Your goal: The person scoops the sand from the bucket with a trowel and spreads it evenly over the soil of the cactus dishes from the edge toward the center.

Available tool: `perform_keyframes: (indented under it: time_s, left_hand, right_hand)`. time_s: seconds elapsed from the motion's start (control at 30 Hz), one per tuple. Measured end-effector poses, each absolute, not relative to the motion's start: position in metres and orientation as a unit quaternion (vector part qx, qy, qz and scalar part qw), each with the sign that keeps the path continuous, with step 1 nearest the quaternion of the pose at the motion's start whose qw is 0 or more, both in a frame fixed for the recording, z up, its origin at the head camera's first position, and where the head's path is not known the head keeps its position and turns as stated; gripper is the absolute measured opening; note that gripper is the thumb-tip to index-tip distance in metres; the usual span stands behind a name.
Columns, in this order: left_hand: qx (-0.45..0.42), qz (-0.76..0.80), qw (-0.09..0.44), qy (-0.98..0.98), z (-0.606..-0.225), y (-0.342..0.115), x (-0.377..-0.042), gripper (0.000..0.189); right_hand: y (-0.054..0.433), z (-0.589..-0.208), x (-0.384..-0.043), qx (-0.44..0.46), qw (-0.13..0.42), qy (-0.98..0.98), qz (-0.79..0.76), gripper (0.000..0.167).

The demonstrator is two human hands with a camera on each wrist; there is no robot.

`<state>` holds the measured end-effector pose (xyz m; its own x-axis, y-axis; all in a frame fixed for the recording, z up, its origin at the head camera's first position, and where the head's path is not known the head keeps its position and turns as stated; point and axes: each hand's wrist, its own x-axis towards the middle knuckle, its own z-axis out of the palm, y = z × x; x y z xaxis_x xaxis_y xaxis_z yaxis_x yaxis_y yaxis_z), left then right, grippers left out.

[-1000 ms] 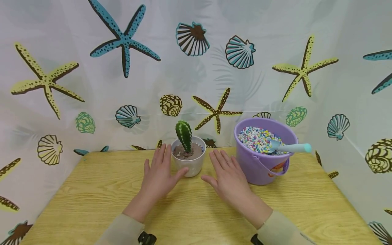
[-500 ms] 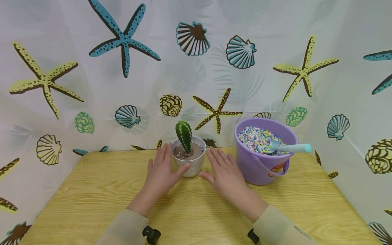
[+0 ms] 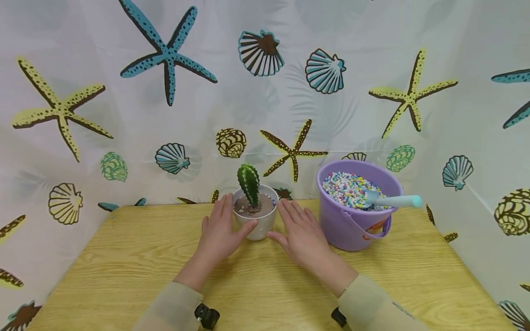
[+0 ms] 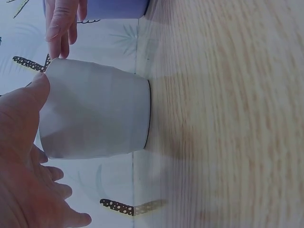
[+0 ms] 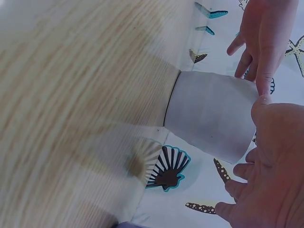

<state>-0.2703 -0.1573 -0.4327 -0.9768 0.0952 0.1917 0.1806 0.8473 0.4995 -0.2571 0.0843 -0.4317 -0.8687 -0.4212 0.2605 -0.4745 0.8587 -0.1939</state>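
A small green cactus (image 3: 248, 184) stands in brownish soil, leaning slightly left, inside a white pot (image 3: 266, 225) at the back of the table. My left hand (image 3: 219, 232) lies along the pot's left side with straight fingers, its thumb reaching across the front. On the other side, my right hand (image 3: 304, 234) holds its fingers straight, tips right at the pot's right rim. In the left wrist view, the pot (image 4: 95, 111) has its base on the wood. The right wrist view shows the pot (image 5: 209, 111) between both hands, thumb tips by its upper edge.
Close to my right hand stands a purple bucket (image 3: 343, 230) full of colourful small beads (image 3: 345, 186). A scoop (image 3: 397, 201) with a pale blue handle rests in it, sticking out to the right. The wooden table (image 3: 136, 257) meets a curtain (image 3: 198, 101) printed with starfish and shells.
Both hands have drawn in toward the pot, the right one moving left and the left one slightly right. Pot and bucket have stayed in place.
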Motion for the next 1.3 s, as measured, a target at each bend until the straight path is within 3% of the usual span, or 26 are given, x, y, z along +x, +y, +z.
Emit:
perform_keyframes:
  time_s: [1.3]
  left_hand:
    - [-0.079, -0.321, 0.067, -0.941, -0.4320, -0.1510, -0.2755, 0.107]
  right_hand:
    - [0.0814, -0.4275, -0.2551, 0.246, 0.111, -0.955, 0.123, 0.089]
